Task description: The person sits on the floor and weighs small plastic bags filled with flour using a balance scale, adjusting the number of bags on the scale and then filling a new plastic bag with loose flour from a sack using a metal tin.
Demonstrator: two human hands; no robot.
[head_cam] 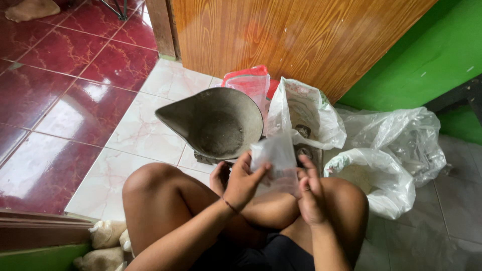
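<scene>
— Clear plastic, thin and crinkled: that small bag (275, 159) is what we have between both hands, held up over our crossed legs, just in front of the grey metal scale pan (216, 123).

— Which step would we say we are at?

— Opening the bag, as we judge it. Our left hand (241, 180) is closed on the bag's near edge, thumb and fingers pinched together on the film. Our right hand (310, 193) grips the other side, fingers curled on the plastic, so both hands are clamped on the same bag and pulling its mouth apart.

— And the pose?

— Both forearms come up from our lap, wrists bent inward, palms roughly facing each other with the bag stretched between them.

— What would the next move call for?

— A mouth held wide and steady, we think, with a light pinch, since film this thin slips or tears easily.

— What lies around?

— The pan sits on its scale on the white floor tiles (145, 135), empty as far as we can tell. Beside it stands an open white sack (306, 113), a red-edged packet (248, 80) behind, and to our right a rolled-down white bag (374, 183) with loose clear plastic (406, 135) beyond. A wooden door (291, 35) rises behind all of it.
</scene>
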